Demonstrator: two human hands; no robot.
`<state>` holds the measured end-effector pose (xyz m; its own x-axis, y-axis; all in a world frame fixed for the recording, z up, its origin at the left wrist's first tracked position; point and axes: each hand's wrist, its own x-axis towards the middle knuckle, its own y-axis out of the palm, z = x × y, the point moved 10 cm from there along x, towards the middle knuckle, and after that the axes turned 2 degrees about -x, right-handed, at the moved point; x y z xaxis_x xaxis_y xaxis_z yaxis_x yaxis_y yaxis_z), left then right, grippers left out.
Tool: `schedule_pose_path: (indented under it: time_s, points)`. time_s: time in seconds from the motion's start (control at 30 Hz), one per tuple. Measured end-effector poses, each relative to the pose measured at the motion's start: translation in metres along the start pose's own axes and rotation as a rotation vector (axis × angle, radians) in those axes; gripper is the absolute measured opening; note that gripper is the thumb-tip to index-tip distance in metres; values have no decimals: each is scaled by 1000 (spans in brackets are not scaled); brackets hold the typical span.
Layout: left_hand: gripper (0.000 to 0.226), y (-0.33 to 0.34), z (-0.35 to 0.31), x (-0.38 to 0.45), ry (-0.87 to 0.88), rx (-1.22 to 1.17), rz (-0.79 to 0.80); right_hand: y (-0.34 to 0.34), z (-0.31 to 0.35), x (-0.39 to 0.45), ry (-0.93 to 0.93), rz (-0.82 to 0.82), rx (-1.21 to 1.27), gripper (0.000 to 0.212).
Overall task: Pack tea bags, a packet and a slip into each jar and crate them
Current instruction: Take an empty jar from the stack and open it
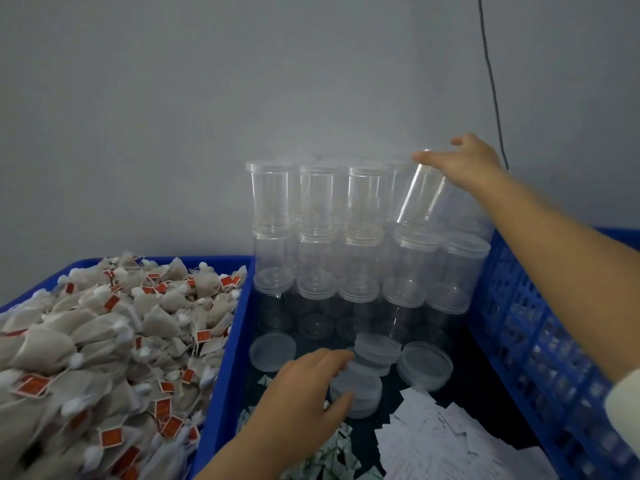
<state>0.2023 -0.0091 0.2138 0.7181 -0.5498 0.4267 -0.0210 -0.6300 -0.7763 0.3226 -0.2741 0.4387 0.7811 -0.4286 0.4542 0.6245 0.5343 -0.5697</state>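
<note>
Up top, right hand fingers grip a tilted jar; left hand fingers apparently hold a lid.

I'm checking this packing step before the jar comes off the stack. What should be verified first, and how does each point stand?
1. Right hand grips the tilted jar at its top: ok.
2. Tilted jar has no lid on: cannot tell.
3. Neighbouring stacked jars stand upright: ok.
4. Left hand holds a loose lid: ok.
5. Tea bags are on hand in the left bin: ok.
6. Paper slips lie within reach: ok.
</note>
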Motion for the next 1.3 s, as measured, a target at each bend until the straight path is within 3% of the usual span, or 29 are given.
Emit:
schedule_pose_path:
  time_s: [0.23,0.37,0.43,0.57,0.67,0.73,0.8,1.0,1.13,1.3]
  points:
    - [56,-13,-6,-3,-31,-69,-117,-51,10,-96,-90,-78,230,92]
    - [68,-32,-4,-6,-90,-188,-268,-9,-23,-172,27,108,370,108]
    - [76,-37,-6,-9,-73,-172,-324,26,-54,-208,155,229,438,105]
    - [92,-31,-34,-16,123,144,-317,87,-113,-279,502,336,650,85]
    - [92,-14,-66,-23,356,466,-288,114,-131,-316,604,377,794,62]
    - [92,3,-75,-27,453,613,-225,122,-134,-333,685,374,946,35]
    - [95,18,-79,-30,512,701,-150,126,-136,-346,768,358,1096,25]
    - [83,46,-97,-39,679,805,-89,136,-148,-373,964,412,1164,75]
    - [84,53,-94,-39,662,898,-49,129,-156,-378,956,486,1014,76]
    - [74,47,-103,-38,651,833,-139,114,-156,-366,861,493,879,69]
